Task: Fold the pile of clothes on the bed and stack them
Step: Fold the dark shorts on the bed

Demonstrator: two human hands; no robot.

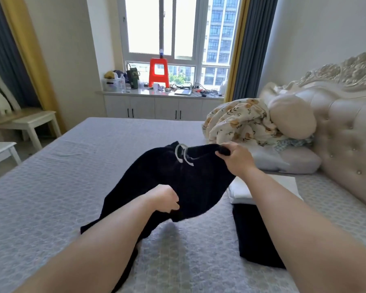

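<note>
The black trousers [173,182] hung above the bed [51,187], long axis running from the waistband at far right down to the legs at near left. The right hand [237,159] pinched the waistband's corner; the left hand [167,200] gripped cloth lower down (fingers curled in). Folded white [241,191] and black [251,231] pieces lay just right.

A: What colour is the soft fleecy pair of trousers [171,182]?
B: Black, pale grey drawstring [183,156]. The quilted bed cover [51,197] is grey-lilac, honeycomb patterned.
A: Far right?
B: A crumpled cream blanket [237,121], orange floral print.
</note>
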